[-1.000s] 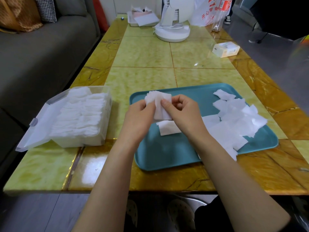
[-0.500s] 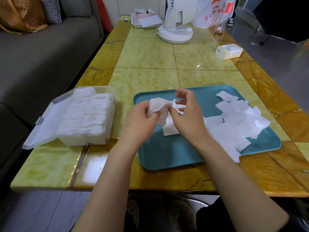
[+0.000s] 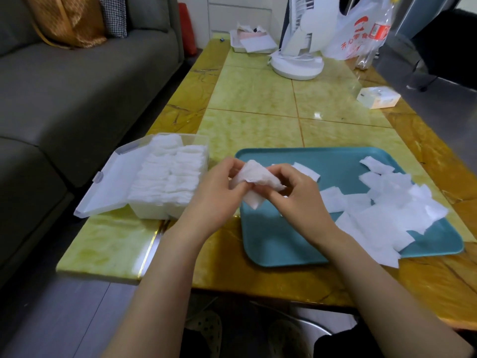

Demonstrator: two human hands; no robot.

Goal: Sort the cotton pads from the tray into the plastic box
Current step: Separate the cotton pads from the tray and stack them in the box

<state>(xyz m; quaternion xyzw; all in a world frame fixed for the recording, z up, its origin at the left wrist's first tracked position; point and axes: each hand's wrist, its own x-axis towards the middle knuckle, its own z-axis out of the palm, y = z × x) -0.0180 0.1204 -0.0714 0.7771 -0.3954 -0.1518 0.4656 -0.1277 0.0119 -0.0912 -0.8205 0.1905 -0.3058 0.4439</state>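
A small stack of white cotton pads (image 3: 255, 178) is held between both hands above the left end of the teal tray (image 3: 278, 244). My left hand (image 3: 219, 189) pinches the stack's left side and my right hand (image 3: 299, 195) grips its right side. Several loose cotton pads (image 3: 387, 210) lie scattered over the tray's right half. To the left stands the clear plastic box (image 3: 165, 215), its lid (image 3: 113, 184) folded open toward the sofa, filled with rows of stacked pads (image 3: 167, 174).
The yellow tiled table (image 3: 253, 99) carries a white fan base (image 3: 296, 65), a small carton (image 3: 378, 98), a white plastic bag (image 3: 358, 34) and a tray of papers (image 3: 253, 43) at the far end. A grey sofa (image 3: 64, 94) runs along the left.
Both hands have shifted left toward the box with the stack, which has tilted from upright to nearly flat. The right hand, briefly opened, grips the stack again.
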